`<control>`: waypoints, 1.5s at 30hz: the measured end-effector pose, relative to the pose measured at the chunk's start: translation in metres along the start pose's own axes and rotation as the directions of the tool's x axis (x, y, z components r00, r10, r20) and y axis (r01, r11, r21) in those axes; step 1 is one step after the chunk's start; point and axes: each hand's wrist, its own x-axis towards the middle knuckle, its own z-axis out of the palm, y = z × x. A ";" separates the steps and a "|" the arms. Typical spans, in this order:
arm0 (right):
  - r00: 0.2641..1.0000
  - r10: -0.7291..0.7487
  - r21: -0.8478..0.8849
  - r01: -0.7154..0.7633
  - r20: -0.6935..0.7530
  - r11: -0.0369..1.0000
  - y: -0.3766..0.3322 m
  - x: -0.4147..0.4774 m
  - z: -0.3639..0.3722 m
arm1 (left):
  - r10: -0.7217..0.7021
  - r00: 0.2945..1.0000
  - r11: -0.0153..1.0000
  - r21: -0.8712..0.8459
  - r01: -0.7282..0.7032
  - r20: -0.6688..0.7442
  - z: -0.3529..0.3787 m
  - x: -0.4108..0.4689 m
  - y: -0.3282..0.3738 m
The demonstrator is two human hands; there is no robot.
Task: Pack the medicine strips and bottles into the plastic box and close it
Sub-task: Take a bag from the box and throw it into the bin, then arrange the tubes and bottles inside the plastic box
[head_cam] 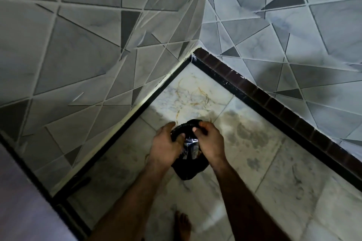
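Both hands hold a black plastic bag (188,170) in the air above the floor, in the lower middle of the head view. My left hand (166,146) grips the bag's left rim and my right hand (209,143) grips its right rim. Between the hands a shiny silver strip or foil (189,147) shows in the bag's mouth; what it is stays unclear. No plastic box and no bottles are in view.
I stand in a dim corner. Patterned grey wall tiles (78,55) rise on the left and right, with a dark skirting strip (264,98) along the right wall. The marble floor (274,172) has stains. A bare foot (183,225) shows at the bottom.
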 end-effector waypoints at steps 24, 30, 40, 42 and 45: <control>0.748 -0.655 0.220 0.625 0.107 0.749 -0.253 -0.328 0.010 | 0.225 0.776 0.908 -0.161 -0.386 -0.590 -0.316 -0.284 -0.004; 0.670 -0.701 0.272 0.647 0.244 0.713 -0.260 -0.422 0.060 | 0.184 0.712 0.915 -0.147 -0.377 -0.678 -0.351 -0.373 -0.067; 0.524 -0.720 0.213 0.721 0.455 0.660 -0.223 -0.540 0.146 | -0.059 0.668 0.947 -0.253 -0.198 -0.742 -0.363 -0.511 -0.208; 0.509 -0.693 0.183 0.723 0.510 0.666 -0.209 -0.550 0.159 | -0.108 0.665 0.951 -0.273 -0.148 -0.739 -0.359 -0.531 -0.231; 0.504 -0.656 0.098 0.747 0.561 0.658 -0.189 -0.561 0.173 | -0.199 0.671 0.943 -0.327 -0.067 -0.714 -0.349 -0.555 -0.263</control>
